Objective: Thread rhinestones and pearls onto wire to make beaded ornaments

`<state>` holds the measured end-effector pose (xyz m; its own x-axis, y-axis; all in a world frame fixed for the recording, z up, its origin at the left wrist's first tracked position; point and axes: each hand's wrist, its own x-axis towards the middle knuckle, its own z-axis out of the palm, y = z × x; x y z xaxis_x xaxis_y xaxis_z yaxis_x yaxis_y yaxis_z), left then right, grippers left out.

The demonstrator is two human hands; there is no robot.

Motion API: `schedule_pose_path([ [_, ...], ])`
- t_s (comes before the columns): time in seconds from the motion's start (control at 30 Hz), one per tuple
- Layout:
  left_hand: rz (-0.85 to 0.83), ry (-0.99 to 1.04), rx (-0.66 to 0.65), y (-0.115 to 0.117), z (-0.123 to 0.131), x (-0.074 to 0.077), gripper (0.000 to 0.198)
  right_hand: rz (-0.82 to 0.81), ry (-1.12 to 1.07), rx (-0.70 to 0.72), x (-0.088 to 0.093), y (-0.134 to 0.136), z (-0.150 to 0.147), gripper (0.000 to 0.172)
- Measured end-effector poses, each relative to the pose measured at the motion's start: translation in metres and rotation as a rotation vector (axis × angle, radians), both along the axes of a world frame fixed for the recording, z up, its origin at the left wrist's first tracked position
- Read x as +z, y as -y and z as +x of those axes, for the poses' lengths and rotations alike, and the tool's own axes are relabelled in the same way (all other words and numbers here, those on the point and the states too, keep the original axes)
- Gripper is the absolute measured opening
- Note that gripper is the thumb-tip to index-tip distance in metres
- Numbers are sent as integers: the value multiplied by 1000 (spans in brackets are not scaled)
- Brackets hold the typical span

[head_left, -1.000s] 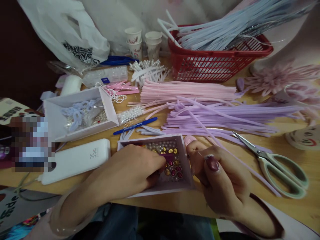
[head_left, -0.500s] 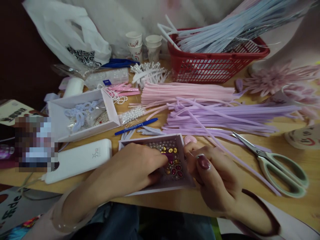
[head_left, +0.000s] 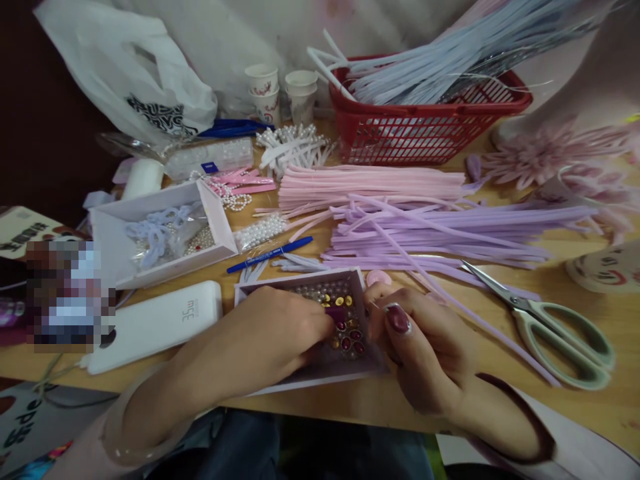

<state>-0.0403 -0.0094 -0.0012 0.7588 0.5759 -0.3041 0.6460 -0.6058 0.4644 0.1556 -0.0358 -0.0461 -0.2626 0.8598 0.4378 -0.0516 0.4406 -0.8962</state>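
A shallow white tray [head_left: 300, 385] near the table's front edge holds pearls and several red and gold gems [head_left: 347, 333]. My left hand [head_left: 273, 333] lies over the tray with its fingers curled down among the gems; what they pinch is hidden. My right hand [head_left: 425, 347] sits at the tray's right rim, fingers closed in a pinch round something too small to name, perhaps a thin wire. A small pink disc [head_left: 379, 277] lies just beyond the right hand.
Purple [head_left: 450, 233] and pink pipe cleaners [head_left: 370, 181] lie in heaps behind. Green-handled scissors [head_left: 550, 327] rest to the right. A white power bank [head_left: 155, 323], a blue pen [head_left: 270, 254], another white tray [head_left: 107, 247], a red basket [head_left: 430, 130], paper cups [head_left: 265, 90] and a plastic bag [head_left: 135, 73] stand around.
My right hand has slid a little left and up, closer to the tray's rim. My left hand stays over the gems with only slight finger movement.
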Motion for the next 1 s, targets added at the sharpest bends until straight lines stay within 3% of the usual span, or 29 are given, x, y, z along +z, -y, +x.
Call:
schedule_pose_path([
  [0.23, -60, -7, -78, -2, 4, 1, 16, 34, -4, 22, 3, -1, 1, 26],
  [0.53, -53, 50, -36, -1, 3, -3, 13, 18, 32, 18, 7, -1, 2, 27],
  [1.0, 16, 57, 80, -3, -15, 8, 14, -68, 4, 30, 8, 2, 2, 29],
])
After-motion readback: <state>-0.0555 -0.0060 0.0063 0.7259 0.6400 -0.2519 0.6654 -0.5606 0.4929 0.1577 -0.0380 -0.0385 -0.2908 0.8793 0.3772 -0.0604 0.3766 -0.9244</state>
